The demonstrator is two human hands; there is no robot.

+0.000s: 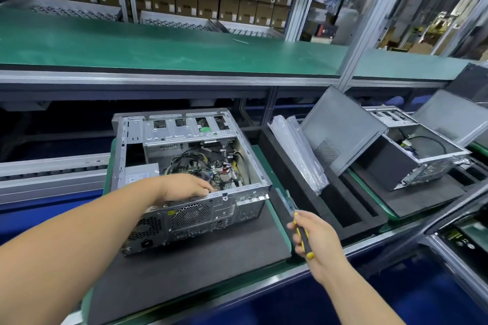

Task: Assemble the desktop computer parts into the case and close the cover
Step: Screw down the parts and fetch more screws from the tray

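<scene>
An open case (184, 179) lies on its side on a dark foam pad (200, 258), its cover off and its rear panel with fan grille and ports turned toward the near edge. Inside, a tangle of black cables (192, 161) covers the board; the parts beneath are too cluttered to tell apart. A drive cage fills the far side of the case.

The left hand (184, 187) reaches over the near wall into the case, fingers curled down behind the metal rim. Its fingertips are hidden by the wall, so whether it holds anything cannot be told.

The right hand (314, 237) is just right of the case, above the pad's edge, closed round a yellow-and-black screwdriver (302, 235). The handle runs through the fist; the shaft points up and away, blurred, and its tip is hard to make out against the foam.

Further right, a foam tray (330, 208) holds clear plastic bags (298, 150) leaning in a slot. Beyond it, a second case (417, 150) sits tilted, with a grey cover (340, 132) leaning against its left side. Another panel at the far right is cut off by the frame edge.

A green shelf (158, 45) spans the far side, with stacked cartons (206, 0) behind it, their labels too small to read.
</scene>
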